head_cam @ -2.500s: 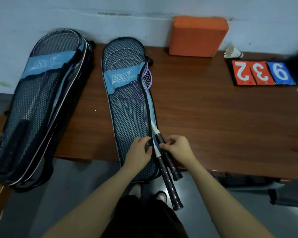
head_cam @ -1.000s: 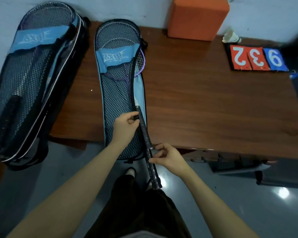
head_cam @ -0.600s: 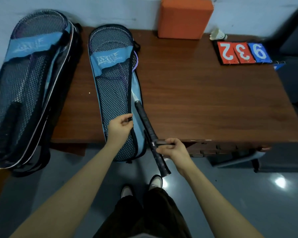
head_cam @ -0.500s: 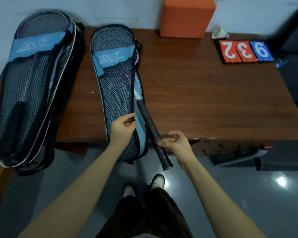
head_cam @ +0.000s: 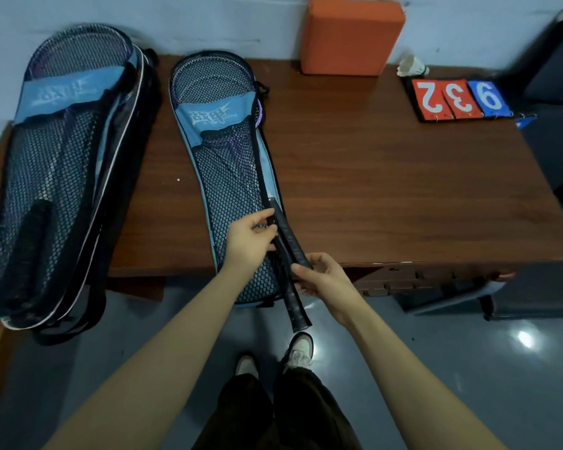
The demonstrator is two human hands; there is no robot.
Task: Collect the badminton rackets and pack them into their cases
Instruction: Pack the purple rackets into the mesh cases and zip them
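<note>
On the brown wooden table (head_cam: 387, 190), the blue mesh racket case (head_cam: 231, 177) points to 12 o'clock, its opening pinched by the left hand (head_cam: 249, 245) while the right hand (head_cam: 325, 276) grips 2 light, stiff black-taped racket handles (head_cam: 290, 251), probably best held there.

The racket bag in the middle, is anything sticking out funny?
Yes. Two black racket handles poke out of the open side of the middle case, one hanging past the table edge. A purple racket rim also peeks out near the top. The left hand and right hand hold them there.
</note>
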